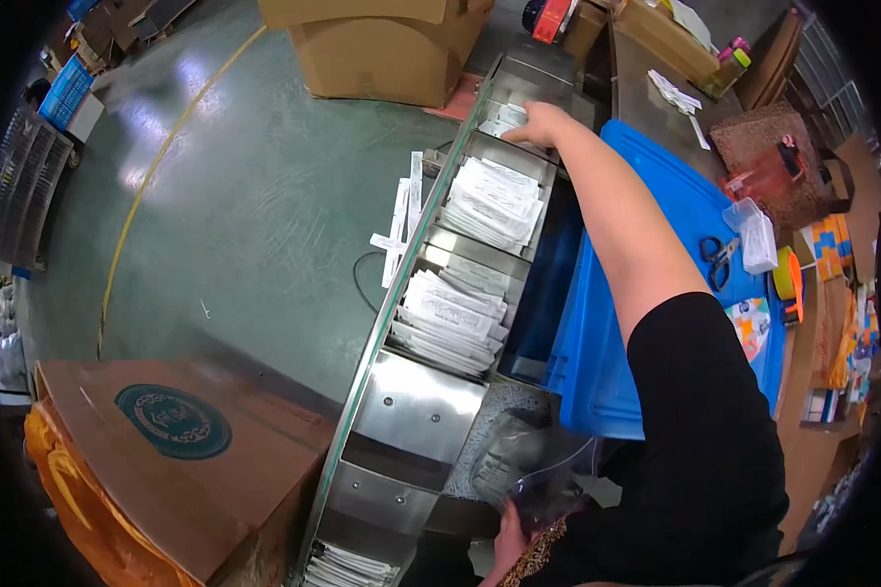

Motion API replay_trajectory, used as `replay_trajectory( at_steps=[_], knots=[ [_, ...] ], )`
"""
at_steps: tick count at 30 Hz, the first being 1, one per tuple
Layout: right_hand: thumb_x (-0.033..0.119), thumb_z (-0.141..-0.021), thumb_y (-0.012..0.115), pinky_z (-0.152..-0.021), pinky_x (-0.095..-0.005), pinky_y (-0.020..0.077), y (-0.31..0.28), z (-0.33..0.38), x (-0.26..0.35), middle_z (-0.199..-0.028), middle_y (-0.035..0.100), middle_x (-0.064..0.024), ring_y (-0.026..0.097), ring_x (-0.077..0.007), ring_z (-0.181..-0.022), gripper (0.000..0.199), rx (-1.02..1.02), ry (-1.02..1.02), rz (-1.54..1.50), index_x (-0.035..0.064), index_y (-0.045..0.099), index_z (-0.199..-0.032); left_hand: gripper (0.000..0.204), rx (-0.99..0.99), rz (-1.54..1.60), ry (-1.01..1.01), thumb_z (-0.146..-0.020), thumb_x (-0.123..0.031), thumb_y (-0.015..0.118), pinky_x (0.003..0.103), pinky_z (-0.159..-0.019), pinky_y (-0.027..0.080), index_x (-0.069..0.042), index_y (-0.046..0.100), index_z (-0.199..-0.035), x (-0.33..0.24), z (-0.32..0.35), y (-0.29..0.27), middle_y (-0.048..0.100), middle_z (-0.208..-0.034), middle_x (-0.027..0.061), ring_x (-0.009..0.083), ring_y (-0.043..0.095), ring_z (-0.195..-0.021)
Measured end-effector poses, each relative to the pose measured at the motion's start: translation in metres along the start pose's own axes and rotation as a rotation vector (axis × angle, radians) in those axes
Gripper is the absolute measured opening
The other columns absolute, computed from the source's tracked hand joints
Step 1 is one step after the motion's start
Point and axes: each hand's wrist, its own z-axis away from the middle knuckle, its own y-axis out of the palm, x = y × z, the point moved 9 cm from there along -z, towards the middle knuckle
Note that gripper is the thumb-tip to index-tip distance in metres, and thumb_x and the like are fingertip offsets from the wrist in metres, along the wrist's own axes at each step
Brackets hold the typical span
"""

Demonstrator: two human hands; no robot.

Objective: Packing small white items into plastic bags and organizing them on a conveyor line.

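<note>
Picking underway: right hand closes on packets in the far tray compartment; left hand grips the clear bag, awaiting filling.

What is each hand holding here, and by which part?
The left hand grips a clear plastic bag at its lower edge. The right hand reaches into the far compartment of the steel tray, resting on white packets; a grasp cannot be told.
</note>
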Motion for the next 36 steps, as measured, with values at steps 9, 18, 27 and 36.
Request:
replay_trajectory(
  at_steps=[9, 18, 27, 36],
  knots=[
    [0.059, -0.054, 0.066, -0.081, -0.0333, 0.0446, 0.057, -0.031, -0.038, -0.114, 0.053, -0.0164, 0.055, -0.0272, -0.098, 0.088, 0.488, 0.187, 0.063, -0.0037, 0.050, -0.113, 0.088, 0.125, -0.011, -0.133, -0.075, -0.028, 0.061, 0.038, -0.089, 0.038, 0.000, 0.002, -0.134, 0.012, -0.035, -0.005, 0.028, -0.130, 0.0264, 0.0383, 0.036, -0.117],
    [0.060, -0.074, 0.051, -0.091, -0.0373, 0.0360, 0.059, 0.015, 0.009, -0.127, 0.041, -0.0130, 0.045, -0.0202, -0.111, 0.076, 0.860, 0.214, -0.709, 0.0077, 0.037, -0.128, 0.088, 0.081, 0.010, -0.057, -0.075, -0.028, 0.061, 0.038, -0.089, 0.038, 0.000, 0.002, -0.134, -0.004, -0.044, -0.012, 0.030, -0.130, 0.0268, 0.0384, 0.037, -0.116],
    [0.020, -0.065, 0.069, -0.096, -0.0333, 0.0294, 0.060, 0.017, 0.027, -0.122, 0.045, -0.0092, 0.036, -0.0179, -0.116, 0.073, 0.878, -0.136, -0.625, 0.0071, 0.035, -0.127, 0.088, 0.022, 0.031, 0.031, -0.075, -0.029, 0.061, 0.038, -0.089, 0.038, 0.000, 0.003, -0.134, -0.021, -0.040, -0.015, 0.031, -0.129, 0.0271, 0.0385, 0.037, -0.116],
    [0.010, -0.058, 0.063, -0.082, -0.0287, 0.0421, -0.011, 0.015, 0.025, -0.100, 0.057, -0.0100, 0.052, -0.0171, -0.093, 0.055, 0.380, -0.218, -0.541, 0.0024, 0.049, -0.111, 0.087, 0.111, -0.009, -0.013, -0.073, -0.025, 0.061, 0.038, -0.087, 0.039, 0.000, 0.004, -0.134, -0.030, -0.023, -0.006, 0.034, -0.127, 0.0252, 0.0389, 0.040, -0.113]
  ],
)
